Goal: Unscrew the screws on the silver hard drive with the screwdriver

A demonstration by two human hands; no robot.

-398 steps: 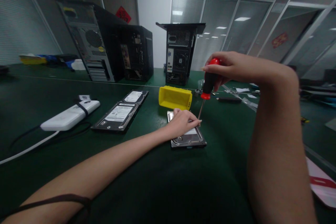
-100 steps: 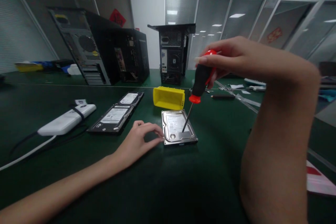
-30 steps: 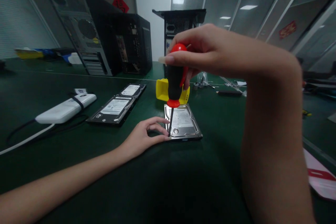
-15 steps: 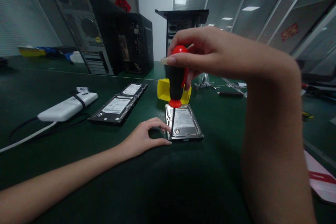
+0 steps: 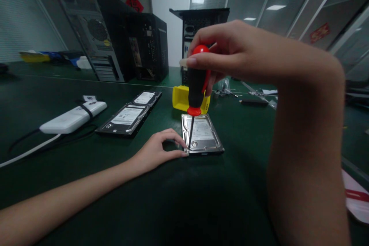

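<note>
- By now, the right hand (image 5: 230,50) had its grip wrapped around the red-and-black screwdriver with a thin metal shaft (image 5: 196,89).
- Its tip stood at the near-left corner of the flat, rectangular silver hard drive (image 5: 202,130); about three seconds earlier it had pointed nearer the drive's middle.
- That drive lay flat on the dark green desk (image 5: 248,134), before the yellow plastic bin (image 5: 179,98).
- The left hand (image 5: 161,147), earlier laid across the drive, had its fingertips at that corner; whether they pinched anything, I couldn't tell.
</note>
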